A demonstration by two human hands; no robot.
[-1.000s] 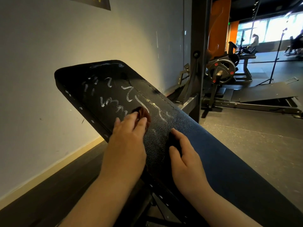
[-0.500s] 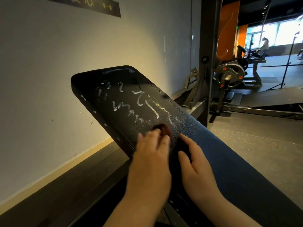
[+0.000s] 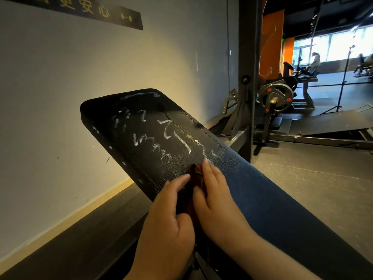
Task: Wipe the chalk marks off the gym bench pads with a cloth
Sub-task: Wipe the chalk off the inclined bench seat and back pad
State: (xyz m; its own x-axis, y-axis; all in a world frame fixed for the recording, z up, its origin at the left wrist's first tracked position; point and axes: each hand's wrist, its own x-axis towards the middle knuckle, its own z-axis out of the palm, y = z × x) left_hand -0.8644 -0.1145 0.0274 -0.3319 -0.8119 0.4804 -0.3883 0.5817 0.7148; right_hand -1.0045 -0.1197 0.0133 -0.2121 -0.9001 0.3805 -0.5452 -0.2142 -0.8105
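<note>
Right now, holds a dark red cloth (image 3: 195, 172) against the tilted black bench pad (image 3: 129, 118), just below white chalk marks (image 3: 161, 138). Grips it with the left hand (image 3: 167, 221), fingers curled; flattens it under the right hand (image 3: 219, 205), fingers straight. Grey wall (image 3: 60, 98) alongside, dark floor (image 3: 306, 178) beneath.

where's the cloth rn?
Head view, lower centre: the cloth lies on the pad between the left hand and right hand, below the chalk marks.
</note>
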